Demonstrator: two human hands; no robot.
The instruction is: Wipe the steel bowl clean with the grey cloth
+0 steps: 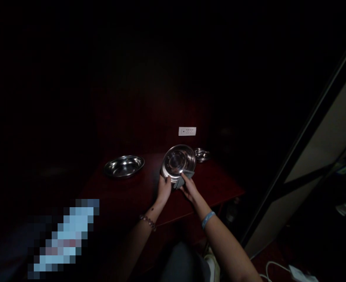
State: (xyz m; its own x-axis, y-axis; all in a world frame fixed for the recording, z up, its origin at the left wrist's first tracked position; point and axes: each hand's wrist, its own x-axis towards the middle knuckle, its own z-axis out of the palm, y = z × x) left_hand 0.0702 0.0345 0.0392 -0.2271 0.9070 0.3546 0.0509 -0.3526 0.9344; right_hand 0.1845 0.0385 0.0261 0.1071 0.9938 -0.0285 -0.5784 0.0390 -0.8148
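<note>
A shiny steel bowl (177, 159) is held up over the dark red table, tilted so that its hollow side faces me. My left hand (164, 188) grips its lower left rim, thumb on the near edge. At the lower right rim, my right hand (189, 188) is closed on a folded grey cloth (183, 179) pressed against the bowl. Fingers behind the bowl are hidden. Farther left on the table lies a wide, shallow steel dish (124, 166). A small stack of steel bowls (202, 155) stands just right of the held bowl.
The dark red table (149, 203) has its front edge close to me. A white socket plate (187, 131) is on the wall behind. To the right stands a framed panel (314, 149). A white cable (275, 264) and a power strip (302, 274) lie on the floor.
</note>
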